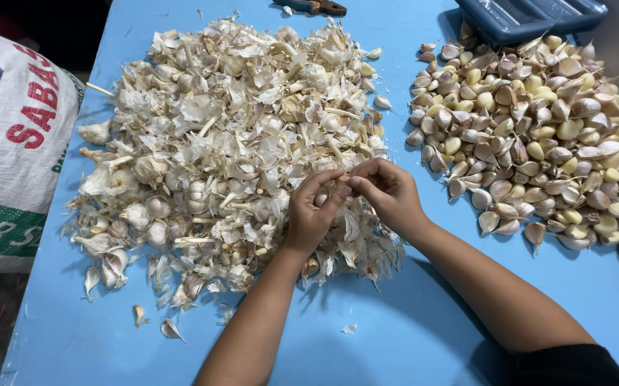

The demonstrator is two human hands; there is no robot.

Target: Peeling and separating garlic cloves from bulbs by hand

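Over the near edge of the big heap of garlic skins and bulbs, both hands meet, fingertips pinched together on one small garlic piece. Left hand grips it from below-left, right hand from the right; the piece sits between thumbs and forefingers, mostly hidden, above the heap. Separated cloves lie in a second pile to the right, well apart from the hands. Blue table underneath. Blue tray at far right edge, printed white sack at left.
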